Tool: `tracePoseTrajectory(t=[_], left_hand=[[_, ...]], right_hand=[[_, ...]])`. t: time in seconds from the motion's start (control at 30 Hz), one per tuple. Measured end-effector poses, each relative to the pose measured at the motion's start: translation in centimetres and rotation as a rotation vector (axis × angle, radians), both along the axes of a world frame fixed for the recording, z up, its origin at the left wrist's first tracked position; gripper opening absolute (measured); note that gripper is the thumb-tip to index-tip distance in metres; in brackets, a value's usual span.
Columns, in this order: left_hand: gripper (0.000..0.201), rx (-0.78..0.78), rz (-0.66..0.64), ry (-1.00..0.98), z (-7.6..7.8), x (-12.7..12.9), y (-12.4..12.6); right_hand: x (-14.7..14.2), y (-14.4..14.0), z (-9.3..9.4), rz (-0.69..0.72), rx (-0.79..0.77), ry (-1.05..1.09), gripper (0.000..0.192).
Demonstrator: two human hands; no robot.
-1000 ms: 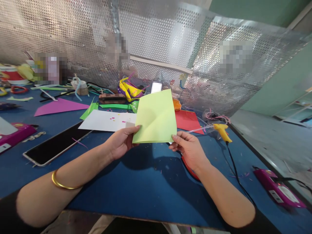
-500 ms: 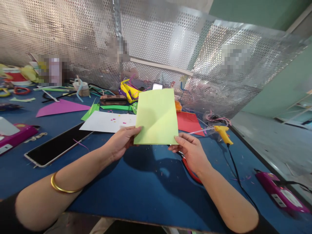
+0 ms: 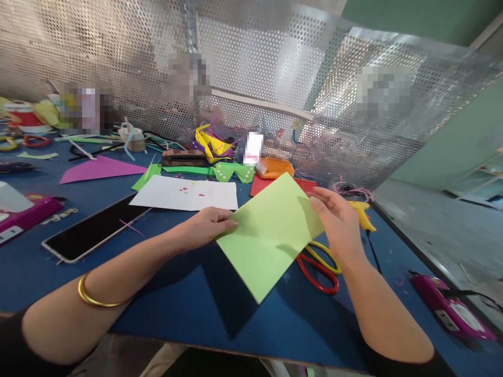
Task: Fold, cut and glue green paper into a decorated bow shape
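A light green sheet of paper [image 3: 271,235] hangs tilted above the blue table, one corner pointing down toward me. My left hand [image 3: 210,226] pinches its left edge between thumb and fingers. On the far right, my right hand [image 3: 336,217] grips the sheet near its right corner, thumb on top. Red-and-yellow handled scissors [image 3: 322,280] lie under and beside the right hand, their blades hidden by the paper. Behind the sheet is a white paper [image 3: 188,193] sprinkled with small pink bits. Part of a red sheet [image 3: 259,184] shows beyond it.
A black phone-like slab [image 3: 90,230] lies at left. At right are a yellow glue gun [image 3: 362,214] with its cord and a purple power strip [image 3: 451,309]. Green paper glasses [image 3: 233,172], an orange packet [image 3: 277,167] and a purple sheet [image 3: 100,170] lie farther back, before a perforated screen [image 3: 255,63].
The green paper has turned from upright to slanted and come lower and nearer. My right hand has moved up and right along it. The scissor handles and green glasses are now uncovered.
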State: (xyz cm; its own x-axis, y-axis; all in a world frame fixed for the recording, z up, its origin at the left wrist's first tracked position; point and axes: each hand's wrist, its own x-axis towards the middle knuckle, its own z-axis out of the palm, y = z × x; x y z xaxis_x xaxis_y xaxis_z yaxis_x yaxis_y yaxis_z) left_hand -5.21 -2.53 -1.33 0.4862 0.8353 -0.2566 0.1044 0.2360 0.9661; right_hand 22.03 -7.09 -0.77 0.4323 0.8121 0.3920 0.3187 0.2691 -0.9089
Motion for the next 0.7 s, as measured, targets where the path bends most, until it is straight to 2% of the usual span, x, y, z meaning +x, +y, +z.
tracePoseTrajectory(t=[0.13, 0.2, 0.23, 0.27, 0.33, 0.4, 0.47, 0.57, 0.7], left_hand=[[0.023, 0.314, -0.332, 0.269, 0.5, -1.0, 0.6], [0.028, 0.407, -0.433, 0.324, 0.5, -1.2, 0.9], [0.028, 0.420, -0.435, 0.337, 0.4, -1.2, 1.1], [0.026, 0.409, -0.397, 0.336, 0.2, -1.1, 1.2], [0.021, 0.348, -0.193, 0.273, 0.0, -0.9, 1.4], [0.043, 0.254, 0.078, 0.154, -0.2, -0.7, 1.4], [0.058, 0.114, 0.220, 0.028, -0.2, -0.5, 1.3], [0.047, -0.101, 0.178, -0.081, 0.1, -0.3, 0.7], [0.029, -0.136, 0.197, -0.090, 0.3, -0.4, 0.7]], right_hand=[[0.2, -0.9, 1.3, 0.224, -0.176, -0.132, 0.044], [-0.5, -1.4, 1.5, 0.341, -0.282, -0.144, 0.039], [-0.8, -1.5, 1.5, 0.377, -0.324, -0.143, 0.035], [-1.0, -1.6, 1.5, 0.385, -0.346, -0.129, 0.031], [-1.2, -1.4, 1.1, 0.325, -0.323, -0.049, 0.027], [-1.1, -1.0, 0.6, 0.210, -0.231, 0.079, 0.027], [-1.0, -0.6, 0.0, 0.122, -0.135, 0.172, 0.027], [-1.3, -0.3, -0.6, 0.064, -0.055, 0.244, 0.023], [-1.8, -0.4, -1.2, 0.129, -0.102, 0.248, 0.021]])
